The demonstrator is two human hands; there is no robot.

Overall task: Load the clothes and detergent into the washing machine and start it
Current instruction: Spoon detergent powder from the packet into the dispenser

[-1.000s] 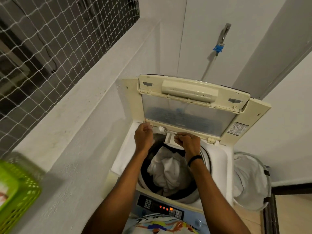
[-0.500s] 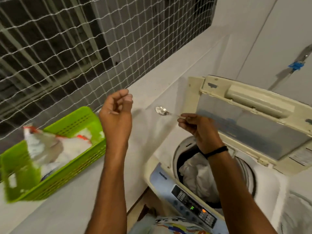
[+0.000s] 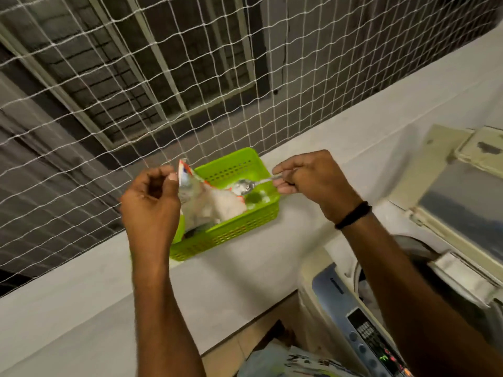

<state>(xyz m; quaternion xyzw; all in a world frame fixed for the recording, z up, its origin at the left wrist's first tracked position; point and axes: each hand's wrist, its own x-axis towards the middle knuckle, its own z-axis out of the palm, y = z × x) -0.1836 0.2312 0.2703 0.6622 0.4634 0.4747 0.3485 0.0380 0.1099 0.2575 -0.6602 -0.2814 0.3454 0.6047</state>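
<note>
left hand (image 3: 152, 202): pinches bag (image 3: 201, 197) top | right hand (image 3: 313, 180): grips spoon (image 3: 246, 186) over basket (image 3: 234, 229) | washer (image 3: 353, 308) lid up

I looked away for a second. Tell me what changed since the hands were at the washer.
Both hands left the washer for the green basket on the ledge. The right hand carried the spoon over the basket; the left hand took hold of the detergent bag. Lid still up, clothes still inside.
</note>
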